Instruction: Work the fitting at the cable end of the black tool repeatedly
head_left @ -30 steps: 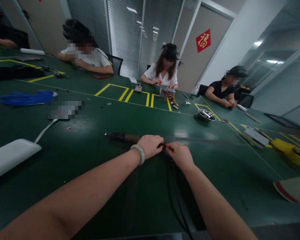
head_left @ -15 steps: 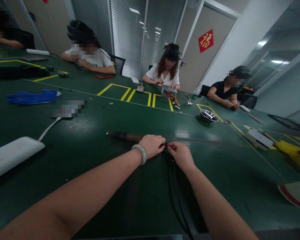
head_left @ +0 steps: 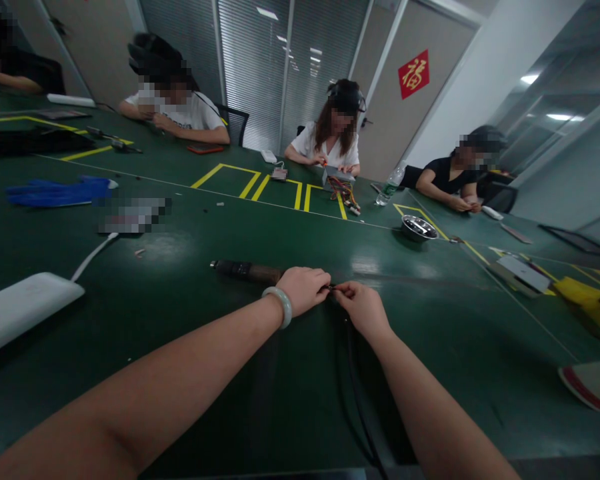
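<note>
As both hands have barely shifted, work seems to stay put | left hand [head_left: 306,290] closed over the rear of the dark tool [head_left: 247,271], on the green table [head_left: 275,230] | right hand [head_left: 364,308] pinching a small dark piece [head_left: 333,288] there

Dark tool [head_left: 247,271]: matt body, shiny metal tip [head_left: 213,265]. Right of tool: polished metal bowl [head_left: 419,228]. Under tool: semi-gloss tabletop [head_left: 280,230].

Green table [head_left: 300,233], dark cylindrical tool [head_left: 247,271], blue glove [head_left: 60,193], metal bowl [head_left: 418,237]
</note>
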The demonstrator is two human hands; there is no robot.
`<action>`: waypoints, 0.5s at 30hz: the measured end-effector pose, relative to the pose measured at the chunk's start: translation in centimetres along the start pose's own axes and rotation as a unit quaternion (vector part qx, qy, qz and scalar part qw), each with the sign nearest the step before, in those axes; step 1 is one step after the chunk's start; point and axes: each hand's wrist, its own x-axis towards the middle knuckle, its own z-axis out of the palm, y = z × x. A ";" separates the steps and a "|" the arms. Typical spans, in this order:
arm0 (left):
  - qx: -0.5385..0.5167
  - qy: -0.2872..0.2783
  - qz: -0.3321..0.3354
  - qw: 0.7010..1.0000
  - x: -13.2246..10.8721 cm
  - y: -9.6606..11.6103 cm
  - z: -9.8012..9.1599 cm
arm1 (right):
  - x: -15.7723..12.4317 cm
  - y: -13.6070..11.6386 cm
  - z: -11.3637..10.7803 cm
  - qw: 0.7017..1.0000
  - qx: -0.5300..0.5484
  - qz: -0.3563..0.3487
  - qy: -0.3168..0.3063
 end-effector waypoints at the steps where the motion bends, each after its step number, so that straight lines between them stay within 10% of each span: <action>1: 0.000 0.001 -0.001 1.000 0.0 0.0 0.1 | 0.0 0.0 0.0 1.000 0.001 -0.001 0.000; 15: 0.014 -0.002 -0.010 1.000 0.1 0.1 0.2 | -0.4 0.1 0.1 0.986 -0.106 -0.120 0.050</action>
